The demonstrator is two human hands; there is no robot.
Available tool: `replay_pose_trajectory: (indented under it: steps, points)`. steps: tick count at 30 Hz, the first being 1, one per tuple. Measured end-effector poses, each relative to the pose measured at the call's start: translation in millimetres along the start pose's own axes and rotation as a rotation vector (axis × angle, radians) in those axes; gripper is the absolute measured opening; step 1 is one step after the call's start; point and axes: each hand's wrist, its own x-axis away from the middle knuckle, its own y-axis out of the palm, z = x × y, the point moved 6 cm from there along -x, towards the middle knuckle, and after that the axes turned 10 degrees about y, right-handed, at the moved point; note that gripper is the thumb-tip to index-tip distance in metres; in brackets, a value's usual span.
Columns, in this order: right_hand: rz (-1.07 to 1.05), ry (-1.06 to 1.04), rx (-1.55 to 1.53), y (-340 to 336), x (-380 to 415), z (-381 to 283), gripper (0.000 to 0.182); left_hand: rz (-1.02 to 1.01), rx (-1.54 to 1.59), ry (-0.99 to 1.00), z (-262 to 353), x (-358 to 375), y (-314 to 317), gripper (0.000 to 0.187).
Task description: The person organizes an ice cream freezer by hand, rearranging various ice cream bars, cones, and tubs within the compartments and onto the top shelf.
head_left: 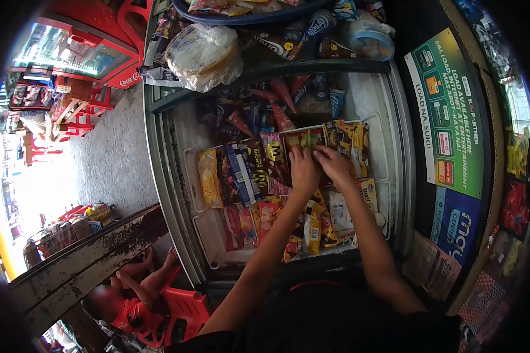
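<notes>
- Freezer [368, 88]: open, frosted inside, stocked with wrapped ices.
- Sign [447, 112]: green and white, upright to the right of the freezer.
- Chair [185, 303]: red, lower left, occupied by a person [123, 309].
- Upper basket [187, 167]: white wire, filled with packs side by side.
- Lower basket [209, 250]: nearer the wearer, packs lying at mixed angles.
- Tub [253, 20]: blue rim, on the freezer's far end.
- Bag [203, 56]: clear plastic, knotted, just below the tub.
- Left hand [303, 167]: fingers partly bent, at the brown pack; firmness of hold cannot be told.
- Right hand [334, 166]: fingers bent inward, close beside the left; hold likewise cannot be told.
- Brown pack [308, 139]: green patch, in the upper basket, between a pink pack [272, 154] and yellow-brown packs [353, 141].
- Cones [281, 94]: red and blue wrappers, beyond the upper basket.
</notes>
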Motion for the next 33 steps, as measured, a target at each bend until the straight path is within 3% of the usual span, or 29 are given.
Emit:
replay_pose_trajectory:
  steps: [3, 4, 5, 7, 8, 12, 15, 17, 19, 22, 23, 25, 26, 28, 31, 32, 33]
  points:
    - [-0.048, 0.039, 0.018, 2.8, -19.7, 5.5, 0.058, -0.112, 0.151, -0.001, -17.6, 4.8, 11.1, 0.029]
    - [-0.013, 0.007, 0.117, 4.6, -29.7, 9.9, 0.067, -0.171, 0.27, -0.014, -26.2, 4.3, 13.9, 0.042]
    - [-0.01, 0.018, 0.11, 5.0, -29.6, 7.2, 0.067, -0.185, 0.272, -0.014, -23.3, 4.4, 4.7, 0.042]
    - [-0.04, 0.127, 0.124, 7.9, -32.6, 7.8, 0.069, -0.206, 0.638, -0.189, -23.3, 7.5, -1.1, 0.053]
    - [0.018, 0.092, 0.162, 5.5, -31.1, 5.4, 0.065, -0.264, 0.614, -0.188, -25.8, 12.4, 0.0, 0.062]
    - [0.035, 0.086, 0.198, -3.2, -38.0, 22.1, 0.059, -0.228, 0.684, -0.072, -29.4, 18.6, -13.6, 0.058]
    - [0.176, -0.011, 0.189, -9.0, -28.3, 22.0, 0.049, -0.295, 0.459, -0.145, -32.1, 27.3, -28.9, 0.051]
    - [0.118, -0.034, -0.332, -6.9, -28.9, 17.7, 0.043, -0.254, 0.298, -0.176, -30.0, 27.3, -35.3, 0.045]
    - [0.1, -0.032, -0.454, -0.4, -26.8, 9.5, 0.04, -0.295, 0.265, -0.194, -26.1, 27.4, -33.0, 0.049]
    - [0.152, -0.335, 0.313, 19.0, -46.5, 4.5, 0.042, -0.26, -0.201, 0.054, -10.8, 20.2, -36.4, 0.065]
    - [0.127, -0.301, 0.426, 24.0, -46.6, 4.2, 0.035, -0.256, -0.195, 0.065, -11.4, 21.1, -31.4, 0.065]
    - [0.375, -0.483, 0.434, 20.5, -29.3, -18.3, 0.029, -0.408, -0.102, -0.008, -18.8, 20.8, -15.6, 0.074]
    - [0.383, -0.496, 0.432, 19.8, -24.1, -23.0, 0.029, -0.55, -0.115, -0.089, -23.3, 23.3, -4.2, 0.084]
    - [0.232, -0.326, 0.411, 23.2, -22.7, -19.6, 0.025, -0.573, -0.13, -0.087, -28.7, 23.8, 10.5, 0.086]
    - [0.109, -0.272, 0.36, 29.7, -25.0, -0.2, 0.03, -0.55, -0.122, -0.043, -31.5, 17.0, 25.7, 0.09]
    - [0.028, -0.074, 0.383, 25.3, -26.6, 6.1, 0.031, -0.675, -0.156, -0.134, -28.9, 13.6, 25.4, 0.096]
    - [0.029, -0.083, 0.384, 22.3, -25.8, 1.2, 0.031, -0.799, -0.194, -0.227, -27.8, 11.1, 22.2, 0.101]
